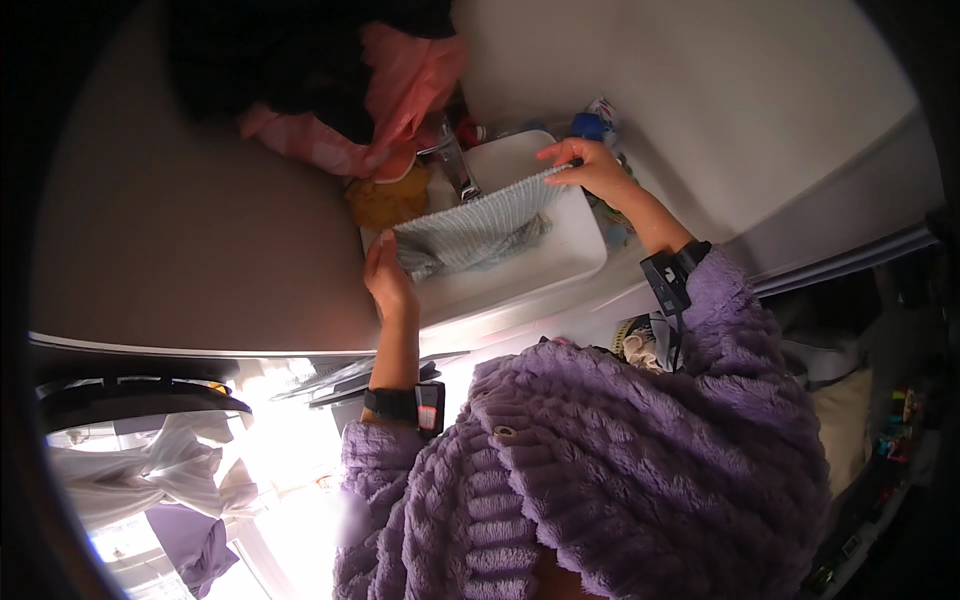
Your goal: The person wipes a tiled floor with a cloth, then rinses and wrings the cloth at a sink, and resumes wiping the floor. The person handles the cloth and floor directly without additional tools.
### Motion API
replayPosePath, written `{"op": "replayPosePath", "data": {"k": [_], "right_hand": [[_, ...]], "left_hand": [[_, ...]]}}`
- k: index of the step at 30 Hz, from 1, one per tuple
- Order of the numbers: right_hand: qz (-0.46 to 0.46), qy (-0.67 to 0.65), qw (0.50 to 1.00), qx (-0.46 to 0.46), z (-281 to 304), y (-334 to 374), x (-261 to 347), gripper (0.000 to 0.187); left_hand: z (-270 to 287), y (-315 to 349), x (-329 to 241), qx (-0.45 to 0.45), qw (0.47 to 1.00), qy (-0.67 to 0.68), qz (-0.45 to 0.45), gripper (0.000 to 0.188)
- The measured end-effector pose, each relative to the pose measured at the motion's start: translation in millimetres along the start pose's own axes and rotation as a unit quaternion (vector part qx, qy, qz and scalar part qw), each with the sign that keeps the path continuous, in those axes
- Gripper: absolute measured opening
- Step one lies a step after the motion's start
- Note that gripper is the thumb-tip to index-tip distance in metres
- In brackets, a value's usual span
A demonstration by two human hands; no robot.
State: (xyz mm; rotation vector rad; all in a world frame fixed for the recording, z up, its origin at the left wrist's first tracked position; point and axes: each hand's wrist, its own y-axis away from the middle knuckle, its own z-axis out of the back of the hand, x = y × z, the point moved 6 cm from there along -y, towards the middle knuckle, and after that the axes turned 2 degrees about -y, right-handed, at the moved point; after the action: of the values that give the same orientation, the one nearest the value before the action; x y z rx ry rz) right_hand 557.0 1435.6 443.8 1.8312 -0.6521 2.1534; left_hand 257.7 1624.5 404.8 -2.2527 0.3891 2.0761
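Between my two hands a grey-and-white striped, ribbed cloth (480, 213) is stretched over the white washbasin (575, 250). My left hand (388, 275) is closed on its left end, beside the basin's left rim. At the far right side of the basin, my right hand (592, 172) pinches the other end, some fingers extended. The lower folds of the cloth hang down into the basin and look wet or bunched. Just behind the cloth stands a chrome tap (458, 170).
Pink fabric (415, 85) and dark fabric (290, 70) hang at the upper left, above a yellow item (390, 197) beside the basin. A blue-topped container (588, 126) and small items stand behind my right hand. Walls rise on both sides.
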Motion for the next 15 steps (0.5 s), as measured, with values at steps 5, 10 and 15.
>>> {"op": "replayPosePath", "data": {"k": [5,10,15], "right_hand": [[-0.136,-0.132,0.981,-0.044,-7.7,15.8,-31.0,0.023],[-0.046,0.140,0.977,0.156,-67.6,22.4,-44.0,0.040],[-0.095,-0.030,0.986,0.136,-109.9,-6.3,-50.1,0.043]], "left_hand": [[-21.5,-22.0,24.6,0.041,0.996,0.013,0.078,0.029],[-29.5,-29.8,53.8,0.014,0.973,0.076,0.218,0.020],[-72.9,-12.4,63.0,0.118,0.982,-0.045,0.144,0.015]]}}
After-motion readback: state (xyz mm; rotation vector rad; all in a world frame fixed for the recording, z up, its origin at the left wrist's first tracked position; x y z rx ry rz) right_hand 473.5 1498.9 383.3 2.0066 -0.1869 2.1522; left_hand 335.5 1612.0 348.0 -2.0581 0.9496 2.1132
